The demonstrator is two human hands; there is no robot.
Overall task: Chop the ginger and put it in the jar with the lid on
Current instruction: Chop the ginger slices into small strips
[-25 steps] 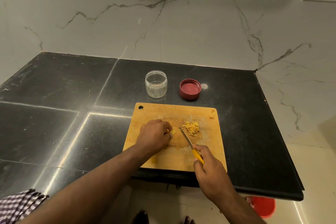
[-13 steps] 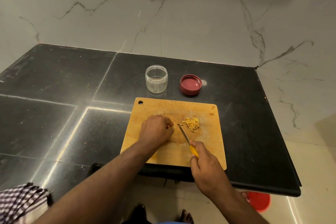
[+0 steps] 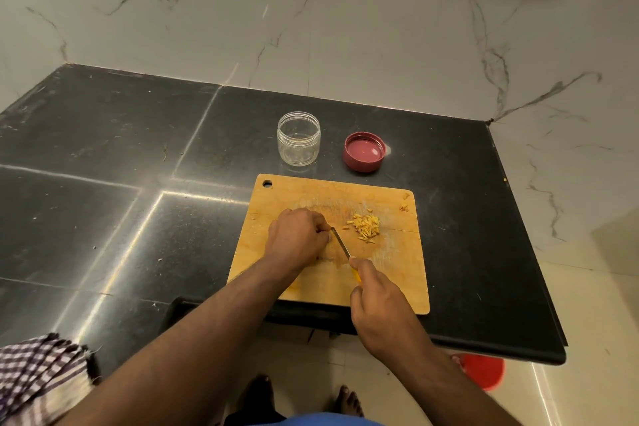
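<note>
— What's nearest you?

— Bare feet (image 3: 349,401) on pale floor tiles, a checked cloth (image 3: 38,373) at the counter's near left edge, and a red bucket (image 3: 484,370) on the floor under the counter's right corner.

— And the hands?

— Both over the board (image 3: 397,273), which lies near the front edge of the black counter (image 3: 103,149). The right hand (image 3: 380,308) is wrapped round a yellow-handled knife (image 3: 340,245), fingers curled on the handle, blade angled up and to the left across the board.

— The left hand?

— The left hand (image 3: 297,239) sits knuckles-up on the board with its fingers curled down right beside the blade's tip. It looks to be pinning something under the fingertips, but the hand covers it, so I can't say what it grips, or whether it grips anything.

— Where's the ginger, then?

— The chopped ginger (image 3: 364,225) is a small yellow heap on the board, just right of the blade, apart from both hands. A couple of scraps (image 3: 404,202) lie near the board's far right corner.

— Further back?

— The jar (image 3: 298,138), clear and upright, mouth open, stands on the counter just beyond the board. To its right, apart from it, the red lid (image 3: 364,152) lies inside-up. Behind them is a marble wall (image 3: 311,28).
</note>
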